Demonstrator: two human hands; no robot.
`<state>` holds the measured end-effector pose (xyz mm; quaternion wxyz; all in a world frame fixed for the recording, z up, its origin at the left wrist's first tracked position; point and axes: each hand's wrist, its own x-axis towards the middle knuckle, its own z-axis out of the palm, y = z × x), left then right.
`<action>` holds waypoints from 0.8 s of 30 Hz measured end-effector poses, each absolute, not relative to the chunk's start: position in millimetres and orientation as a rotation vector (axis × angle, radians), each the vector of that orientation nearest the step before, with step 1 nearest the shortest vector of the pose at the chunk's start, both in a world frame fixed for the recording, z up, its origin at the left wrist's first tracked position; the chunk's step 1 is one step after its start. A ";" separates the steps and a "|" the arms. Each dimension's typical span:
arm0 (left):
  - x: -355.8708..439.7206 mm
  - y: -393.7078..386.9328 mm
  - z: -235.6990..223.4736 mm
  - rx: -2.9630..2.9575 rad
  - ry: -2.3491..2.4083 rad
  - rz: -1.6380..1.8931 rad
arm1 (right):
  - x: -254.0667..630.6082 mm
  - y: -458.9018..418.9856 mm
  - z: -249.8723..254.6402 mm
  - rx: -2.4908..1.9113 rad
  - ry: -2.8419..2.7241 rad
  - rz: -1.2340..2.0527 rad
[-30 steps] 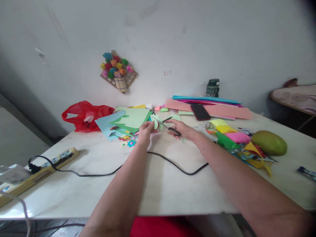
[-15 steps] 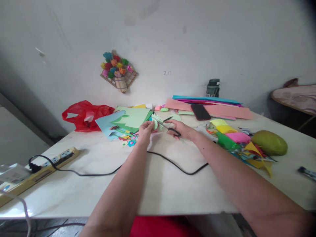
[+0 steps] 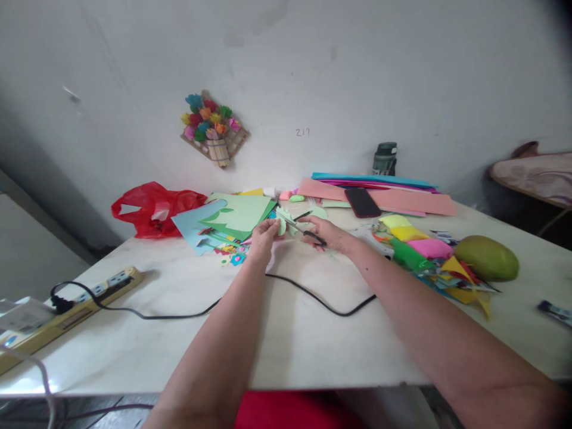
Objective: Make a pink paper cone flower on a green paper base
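Note:
Between the fingers of my left hand (image 3: 265, 237) is a small piece of light green paper (image 3: 282, 226), with a notched edge on its right side. My right hand (image 3: 328, 234) grips a pair of scissors (image 3: 316, 237) by the dark handles, and the blades point left against the green paper. Small green scraps lie on the table below the right hand. Left of my left hand are cut paper flowers (image 3: 238, 259) and other small coloured pieces. Behind them lie light green and dark green paper sheets (image 3: 243, 211).
A black cable (image 3: 304, 292) crosses the table from the power strip (image 3: 102, 289). A red plastic bag (image 3: 154, 208) lies at the back left. Behind my right hand is a phone (image 3: 362, 203) on coloured paper; clay packets (image 3: 429, 247) and a green fruit (image 3: 486, 258) sit at right.
Both hands stay nearly in place. The notched part of the green paper at the scissor blades has shifted slightly; the rest of the table looks the same.

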<state>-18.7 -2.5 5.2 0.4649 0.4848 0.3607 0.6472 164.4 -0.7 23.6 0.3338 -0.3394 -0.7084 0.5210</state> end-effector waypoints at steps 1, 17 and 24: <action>-18.9 -2.4 5.1 1.190 0.887 1.589 | 164.5 -1.1 23.8 -0.888 -1.847 1.362; -20.3 -1.5 5.1 1.184 0.870 1.641 | 166.6 1.8 21.1 -0.874 -1.863 1.384; -19.3 -4.0 7.0 1.250 0.876 1.594 | 166.6 4.8 18.2 -0.881 -1.882 1.378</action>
